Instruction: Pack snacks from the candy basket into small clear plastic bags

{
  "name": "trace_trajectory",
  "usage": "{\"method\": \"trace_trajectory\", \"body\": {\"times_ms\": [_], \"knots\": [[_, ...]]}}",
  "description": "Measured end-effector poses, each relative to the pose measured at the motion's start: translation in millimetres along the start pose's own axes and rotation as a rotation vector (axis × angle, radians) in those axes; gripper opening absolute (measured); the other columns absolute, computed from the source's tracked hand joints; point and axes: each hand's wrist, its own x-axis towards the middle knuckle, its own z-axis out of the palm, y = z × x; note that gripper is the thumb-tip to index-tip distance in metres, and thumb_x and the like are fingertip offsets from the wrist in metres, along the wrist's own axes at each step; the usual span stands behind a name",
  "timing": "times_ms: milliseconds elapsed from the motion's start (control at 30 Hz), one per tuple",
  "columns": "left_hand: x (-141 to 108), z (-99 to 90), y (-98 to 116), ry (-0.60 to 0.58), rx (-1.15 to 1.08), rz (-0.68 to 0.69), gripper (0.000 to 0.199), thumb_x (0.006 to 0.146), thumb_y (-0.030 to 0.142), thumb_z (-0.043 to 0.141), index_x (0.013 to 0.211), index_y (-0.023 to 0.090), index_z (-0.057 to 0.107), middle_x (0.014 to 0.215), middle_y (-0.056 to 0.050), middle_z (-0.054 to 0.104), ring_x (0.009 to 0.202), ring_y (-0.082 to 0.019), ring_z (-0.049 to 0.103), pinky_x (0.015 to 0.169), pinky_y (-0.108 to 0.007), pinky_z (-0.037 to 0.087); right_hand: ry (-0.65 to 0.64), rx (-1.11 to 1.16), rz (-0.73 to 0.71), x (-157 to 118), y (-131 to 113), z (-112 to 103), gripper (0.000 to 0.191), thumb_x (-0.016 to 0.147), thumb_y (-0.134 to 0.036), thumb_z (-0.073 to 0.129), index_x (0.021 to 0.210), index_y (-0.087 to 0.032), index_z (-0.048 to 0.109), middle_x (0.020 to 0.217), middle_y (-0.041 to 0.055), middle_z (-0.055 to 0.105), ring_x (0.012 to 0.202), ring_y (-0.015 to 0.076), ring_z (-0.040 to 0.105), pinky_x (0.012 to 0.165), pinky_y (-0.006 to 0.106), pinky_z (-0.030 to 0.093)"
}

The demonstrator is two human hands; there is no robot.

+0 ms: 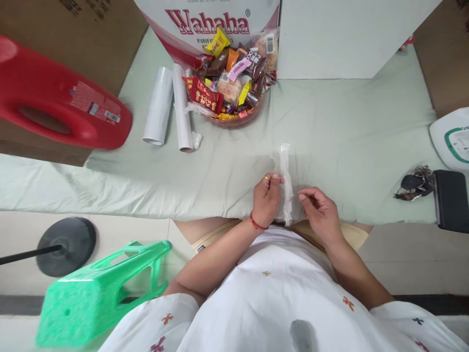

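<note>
A narrow, crumpled strip of whitish plastic film (pixel 286 188) runs lengthwise over the near edge of the table, in front of my body. My left hand (pixel 266 199) has its thumb and fingers pinched at the strip's left side; a red cord bracelet and a ring are on it. Just right of the strip is my right hand (pixel 321 211), thumb and forefinger pressed together, a small gap from the white part. Whether clear film lies between these right fingers is too faint to tell.
Farther back stand a bowl (pixel 240 120) of wrapped snacks, two rolls (pixel 158 107), and a white-red Wahaha box (pixel 208 22). A red jug (pixel 106 117) is left; keys (pixel 414 183), a black phone (pixel 451 200) and a white container (pixel 452 137) are right. A green stool (pixel 78 298) is below left.
</note>
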Motion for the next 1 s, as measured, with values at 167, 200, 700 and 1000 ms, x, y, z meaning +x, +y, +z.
{"method": "trace_trajectory", "body": {"times_ms": [167, 200, 700, 1000], "knots": [[-7, -9.4, 1, 0.051, 0.117, 0.051, 0.045, 0.094, 0.066, 0.058, 0.092, 0.022, 0.069, 0.057, 0.004, 0.047, 0.058, -0.014, 0.045, 0.056, -0.027, 0.032, 0.111, -0.092, -0.219, 9, -22, -2, 0.014, 0.097, -0.036, 0.066, 0.097, -0.024, 0.072, 0.088, 0.0017, 0.064, 0.075, 0.0149, 0.054, 0.069, 0.029, 0.044], [-9, -9.8, 1, 0.041, 0.126, 0.056, 0.044, 0.095, 0.065, 0.059, 0.093, 0.022, 0.07, 0.058, 0.003, 0.049, 0.059, -0.014, 0.046, 0.057, -0.027, 0.033, 0.067, -0.093, -0.227, 11, -25, 1, 0.015, 0.097, -0.037, 0.066, 0.097, -0.024, 0.072, 0.088, 0.002, 0.064, 0.075, 0.0151, 0.055, 0.069, 0.029, 0.045], [-19, -14.8, 5, 0.016, 0.183, 0.134, 0.046, 0.096, 0.064, 0.055, 0.089, 0.021, 0.072, 0.059, 0.002, 0.051, 0.064, -0.016, 0.049, 0.062, -0.026, 0.037, -0.079, 0.083, -0.023, 28, -23, 26, 0.032, 0.092, -0.053, 0.068, 0.083, -0.023, 0.065, 0.069, -0.0023, 0.053, 0.06, 0.0126, 0.042, 0.053, 0.025, 0.034], [-19, -18.2, 5, 0.005, 0.154, 0.112, 0.046, 0.096, 0.064, 0.056, 0.085, 0.022, 0.07, 0.056, 0.003, 0.045, 0.062, -0.016, 0.046, 0.059, -0.027, 0.034, -0.033, 0.131, -0.022, 29, -23, 36, 0.037, 0.093, -0.059, 0.066, 0.083, -0.024, 0.059, 0.073, -0.0023, 0.05, 0.062, 0.0124, 0.04, 0.053, 0.025, 0.036]]}}
